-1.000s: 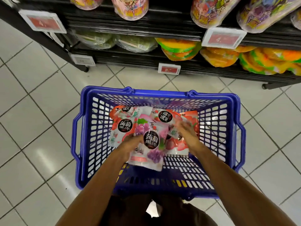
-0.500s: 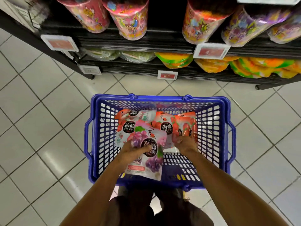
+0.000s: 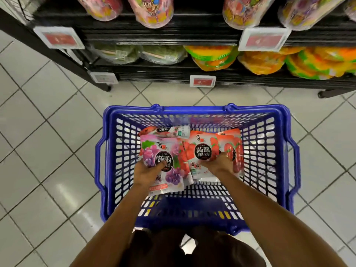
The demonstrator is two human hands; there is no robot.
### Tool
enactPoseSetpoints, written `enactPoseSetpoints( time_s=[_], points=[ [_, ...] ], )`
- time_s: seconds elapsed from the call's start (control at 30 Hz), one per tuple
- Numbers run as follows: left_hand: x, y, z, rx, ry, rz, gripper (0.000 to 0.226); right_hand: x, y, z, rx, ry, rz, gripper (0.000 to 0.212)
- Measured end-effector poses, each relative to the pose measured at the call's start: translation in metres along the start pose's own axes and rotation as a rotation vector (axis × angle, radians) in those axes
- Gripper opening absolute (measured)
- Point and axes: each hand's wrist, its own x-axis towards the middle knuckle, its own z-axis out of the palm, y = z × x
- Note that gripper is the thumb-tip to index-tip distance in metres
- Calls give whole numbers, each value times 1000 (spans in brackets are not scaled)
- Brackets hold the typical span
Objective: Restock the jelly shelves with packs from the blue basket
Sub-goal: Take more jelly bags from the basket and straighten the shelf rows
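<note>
A blue basket [image 3: 196, 110] stands on the tiled floor in front of the black jelly shelves [image 3: 173, 37]. Inside it lie several jelly packs. My left hand [image 3: 147, 173] grips a purple grape jelly pack [image 3: 154, 151] by its lower part. My right hand [image 3: 218, 165] grips a red strawberry jelly pack [image 3: 204, 149] at its lower edge. More red packs [image 3: 234, 143] lie under and behind them, partly hidden. One pack [image 3: 173, 131] lies flat at the basket's far side.
The lower shelf holds green bags [image 3: 138, 53] at left and orange-green bags [image 3: 260, 62] at right. The upper shelf carries colourful tubs [image 3: 150, 10]. Price tags [image 3: 264, 38] hang from the shelf edges. White floor tiles [image 3: 48, 151] surround the basket.
Both hands have closed on packs: the left on the grape pack, the right on a strawberry pack. The view has moved back a little from the basket.
</note>
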Motion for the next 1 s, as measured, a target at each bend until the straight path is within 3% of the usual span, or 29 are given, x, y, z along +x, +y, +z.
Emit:
enactPoseSetpoints(
  time_s=[0.13, 0.27, 0.33, 0.43, 0.67, 0.77, 0.93, 1.0],
  points=[
    [1, -6, -11, 3, 53, -108, 27, 5, 11, -7, 184, -72, 77, 79],
    [-35, 4, -34, -32, -9, -141, 32, -33, 34, -42, 467, -10, 108, 53],
    [-63, 18, -48, -75, -44, -139, 37, -68, 39, -64, 663, -96, 60, 43],
    [-115, 50, -73, -144, -101, -108, 35, -135, 29, -104, 798, -157, -39, 52],
    [-269, 169, -153, -222, -254, 156, 51, -317, -30, -238, 901, -136, -396, 38],
    [-343, 229, -192, -278, -278, 303, 44, -403, -64, -303, 920, -119, -539, 39],
    [-457, 310, -255, -425, -294, 512, 45, -523, -106, -394, 974, -123, -755, 20],
    [-491, 335, -277, -480, -276, 579, 47, -561, -119, -422, 987, -136, -818, 32]
  ],
)
